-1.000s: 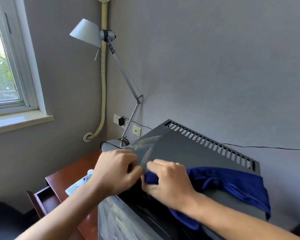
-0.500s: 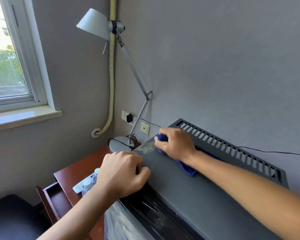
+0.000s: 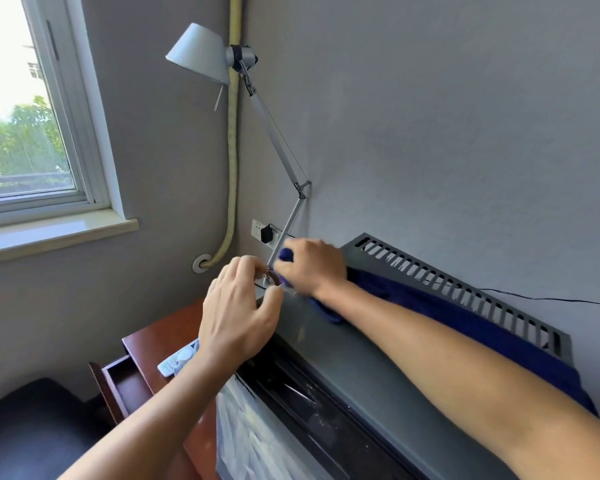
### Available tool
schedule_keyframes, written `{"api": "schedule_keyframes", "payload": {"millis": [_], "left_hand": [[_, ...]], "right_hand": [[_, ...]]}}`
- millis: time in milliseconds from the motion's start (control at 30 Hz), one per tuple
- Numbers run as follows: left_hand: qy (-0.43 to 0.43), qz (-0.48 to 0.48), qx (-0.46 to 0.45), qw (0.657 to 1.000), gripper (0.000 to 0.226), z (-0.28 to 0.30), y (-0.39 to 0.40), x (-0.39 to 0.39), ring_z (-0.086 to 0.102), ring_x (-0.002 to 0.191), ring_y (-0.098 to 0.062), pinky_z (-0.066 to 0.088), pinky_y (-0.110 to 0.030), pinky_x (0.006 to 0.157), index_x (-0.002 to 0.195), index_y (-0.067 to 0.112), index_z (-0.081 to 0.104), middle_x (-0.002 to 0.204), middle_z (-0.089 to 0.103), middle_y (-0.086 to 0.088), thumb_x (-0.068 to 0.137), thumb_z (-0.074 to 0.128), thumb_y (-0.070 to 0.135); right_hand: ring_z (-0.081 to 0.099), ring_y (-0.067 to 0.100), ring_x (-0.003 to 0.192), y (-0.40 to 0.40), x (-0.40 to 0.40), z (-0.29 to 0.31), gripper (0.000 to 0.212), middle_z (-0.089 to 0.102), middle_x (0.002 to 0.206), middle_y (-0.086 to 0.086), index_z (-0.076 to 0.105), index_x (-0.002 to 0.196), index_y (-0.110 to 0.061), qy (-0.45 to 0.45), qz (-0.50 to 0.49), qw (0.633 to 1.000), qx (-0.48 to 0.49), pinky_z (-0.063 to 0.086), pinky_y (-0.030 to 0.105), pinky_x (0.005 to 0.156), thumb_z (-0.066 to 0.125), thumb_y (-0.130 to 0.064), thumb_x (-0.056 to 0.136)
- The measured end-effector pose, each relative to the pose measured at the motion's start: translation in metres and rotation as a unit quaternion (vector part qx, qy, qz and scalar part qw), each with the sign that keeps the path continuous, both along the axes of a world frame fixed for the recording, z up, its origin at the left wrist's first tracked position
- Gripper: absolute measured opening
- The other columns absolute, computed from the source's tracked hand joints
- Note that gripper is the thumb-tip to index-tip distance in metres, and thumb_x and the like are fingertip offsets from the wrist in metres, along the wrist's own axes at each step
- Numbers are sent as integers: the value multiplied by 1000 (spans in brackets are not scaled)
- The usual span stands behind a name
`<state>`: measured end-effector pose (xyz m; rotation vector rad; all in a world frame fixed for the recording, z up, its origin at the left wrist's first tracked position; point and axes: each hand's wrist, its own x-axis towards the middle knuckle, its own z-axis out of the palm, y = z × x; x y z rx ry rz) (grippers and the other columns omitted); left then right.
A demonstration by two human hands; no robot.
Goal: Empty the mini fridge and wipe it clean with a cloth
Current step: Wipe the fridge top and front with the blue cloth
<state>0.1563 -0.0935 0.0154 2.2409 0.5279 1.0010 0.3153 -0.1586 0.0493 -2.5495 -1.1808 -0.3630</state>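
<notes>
- Head view, nearest you: both your bare forearms reach forward over the mini fridge, a dark grey box at lower right with its flat top facing up.
- Fridge front edge shows a black strip with pale specks, and below it a pale reflective front panel; can't tell what state the door is in.
- Lower left: a dark seat, and beside it the reddish-brown counter with its drawer pulled out.
- On the counter, a white remote and what look like small bottles, partly hidden by your left wrist.
- Your left hand rests on the fridge's left front corner, fingers curled over the edge, thumb on the top.
- Your right hand is further back at the far left corner of the top, fingers closed on the blue cloth; hand is motion-blurred.
- Rest of the cloth trails back along the top under your right forearm and drapes over the right side.
- Slotted vent runs along the fridge's rear edge, against the grey wall.
- Behind the hands: desk lamp base, its jointed arm rising to a grey shade.
- On the wall: an outlet with a black plug, a yellowish hose, a thin black cable.
- Far left: window with a white sill, trees outside.
</notes>
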Motion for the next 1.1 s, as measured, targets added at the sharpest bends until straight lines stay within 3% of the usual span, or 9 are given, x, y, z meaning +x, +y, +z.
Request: {"api": "schedule_keyframes", "payload": {"millis": [133, 200, 300, 433, 533, 633, 700, 867, 1100], "left_hand": [[11, -27, 11, 1000, 64, 3, 0, -2, 46, 131, -15, 32, -32, 109, 140, 25, 48, 138, 56, 5, 83, 37, 52], [23, -52, 39, 998, 73, 4, 0, -5, 36, 145, -13, 24, -34, 122, 153, 25, 40, 154, 48, 3, 87, 34, 55], [35, -90, 103, 990, 78, 3, -1, -6, 17, 157, -7, 12, -42, 129, 162, 27, 28, 166, 33, 6, 92, 31, 60], [60, -100, 136, 984, 80, 3, -1, -5, -2, 158, -4, 4, -48, 129, 165, 33, 13, 171, 14, 14, 94, 28, 67], [105, -96, 179, 973, 84, 3, -2, -3, -13, 157, -5, 0, -51, 129, 165, 33, 7, 172, 3, 15, 93, 27, 70], [149, -92, 213, 961, 85, 3, -3, -1, -19, 156, -5, -3, -52, 128, 165, 36, 1, 172, -6, 14, 92, 25, 73], [175, -92, 229, 953, 85, 2, -3, 0, -22, 155, -5, -5, -52, 127, 164, 37, -2, 172, -9, 14, 92, 21, 75], [219, -84, 240, 942, 85, 2, -3, 1, -26, 153, -5, -9, -51, 127, 163, 38, -6, 172, -11, 13, 90, 15, 77], [240, -88, 223, 941, 85, 3, -2, 2, -18, 157, -8, -8, -51, 127, 163, 38, 1, 173, -2, 11, 88, 13, 75]], "right_hand": [[67, 29, 91, -14, -55, -5, 18, 68, 98, -3, 61, 105, -32, -15, 116, 993, 11, 46, 38, 71, 56, -43, 91], [68, 29, 93, -26, -68, -6, 19, 70, 105, -4, 62, 110, -32, -8, 150, 988, 30, 50, 40, 75, 55, -37, 93], [68, 32, 93, -38, -71, -11, 26, 68, 112, -2, 62, 114, -25, -7, 170, 985, 23, 52, 43, 75, 53, -37, 94], [68, 31, 91, -36, -53, -8, 33, 67, 109, -2, 61, 117, -26, -7, 179, 984, 0, 55, 45, 76, 52, -46, 91], [68, 27, 92, -31, -16, -8, 34, 69, 102, -4, 61, 110, -30, -49, 99, 994, 7, 51, 37, 72, 55, -56, 90], [66, 31, 87, -35, 46, -7, 26, 70, 90, 2, 55, 83, -24, -45, 6, 999, 28, 35, 34, 62, 60, -50, 88], [65, 31, 85, -46, 92, -2, 24, 69, 90, 3, 53, 78, -24, -31, -54, 998, 15, 32, 33, 62, 61, -45, 87], [59, 30, 81, -88, 178, -1, 17, 67, 97, 8, 54, 85, -22, -29, -199, 979, -6, 36, 33, 66, 53, -39, 89], [55, 32, 82, -98, 188, -4, 24, 66, 101, 11, 60, 100, -17, -35, -251, 967, -16, 40, 35, 69, 47, -37, 97]]}}
